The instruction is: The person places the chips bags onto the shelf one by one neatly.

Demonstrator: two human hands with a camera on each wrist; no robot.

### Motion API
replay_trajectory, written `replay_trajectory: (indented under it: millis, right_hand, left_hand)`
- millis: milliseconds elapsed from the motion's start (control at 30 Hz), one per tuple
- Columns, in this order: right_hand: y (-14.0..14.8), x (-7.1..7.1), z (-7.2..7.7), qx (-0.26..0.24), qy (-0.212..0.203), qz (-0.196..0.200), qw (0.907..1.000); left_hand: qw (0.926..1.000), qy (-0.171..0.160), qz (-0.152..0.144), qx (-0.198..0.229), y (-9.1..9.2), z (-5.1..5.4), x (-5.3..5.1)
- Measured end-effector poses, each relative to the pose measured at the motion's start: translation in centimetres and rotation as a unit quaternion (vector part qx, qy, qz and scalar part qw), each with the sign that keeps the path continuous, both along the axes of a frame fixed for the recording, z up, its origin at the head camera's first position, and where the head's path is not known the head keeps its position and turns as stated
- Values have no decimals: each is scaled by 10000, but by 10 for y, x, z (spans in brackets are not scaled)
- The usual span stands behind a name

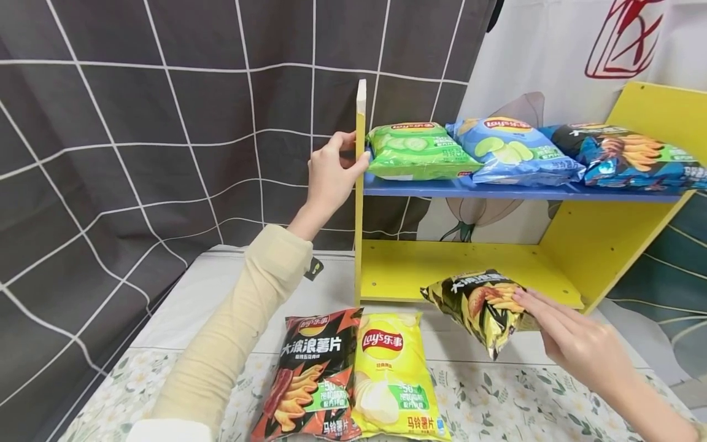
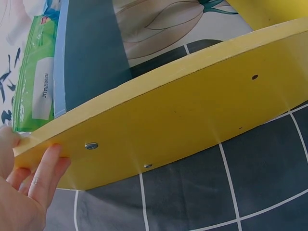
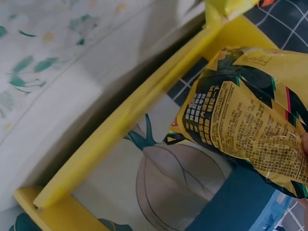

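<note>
In the head view my left hand [image 1: 331, 175] grips the front edge of the yellow side panel [image 1: 359, 245] of a shelf, thumb on one face and fingers on the other. The left wrist view shows those fingers against the panel's outer face. My right hand [image 1: 580, 337] holds a black and gold bag of chips [image 1: 483, 301] by its right side, tilted, in front of the lower yellow board [image 1: 442, 261]. In the right wrist view the printed back of this chip bag [image 3: 250, 125] faces the camera; most of the hand is out of frame.
On the blue upper board [image 1: 519, 191] lie a green chip bag [image 1: 422, 150], a light blue chip bag [image 1: 513, 150] and a dark blue chip bag [image 1: 635, 153]. A black and red chip bag [image 1: 312, 374] and a yellow chip bag [image 1: 389, 377] lie on the floral tablecloth [image 1: 497, 399].
</note>
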State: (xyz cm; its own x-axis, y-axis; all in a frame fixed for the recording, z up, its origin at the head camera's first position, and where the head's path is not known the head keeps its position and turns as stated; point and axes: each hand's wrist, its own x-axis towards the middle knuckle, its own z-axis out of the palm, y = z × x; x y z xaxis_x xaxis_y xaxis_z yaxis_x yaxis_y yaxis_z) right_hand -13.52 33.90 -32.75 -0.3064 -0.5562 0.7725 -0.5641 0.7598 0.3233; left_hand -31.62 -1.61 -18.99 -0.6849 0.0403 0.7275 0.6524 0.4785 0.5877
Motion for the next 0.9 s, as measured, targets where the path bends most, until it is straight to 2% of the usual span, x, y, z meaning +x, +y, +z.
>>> replay_trajectory:
  millis: [200, 333, 533, 700, 900]
  right_hand:
    - [-12, -29, 6, -83, 96, 92, 9999]
    - [-22, -47, 3, -173, 177, 173, 9995]
    - [-37, -68, -7, -127, 140, 374, 9991]
    - [-47, -78, -22, -74, 46, 603, 9981]
    - [-51, -79, -33, -65, -256, 688, 9973]
  left_hand:
    - [10000, -4, -8, 75, -1, 0, 1]
    - [9999, -106, -54, 51, 0, -1, 3]
    - [10000, -21, -40, 42, 0, 0, 2]
    - [10000, -30, -49, 71, 1, 0, 3]
    - [9998, -48, -128, 161, 0, 0, 1]
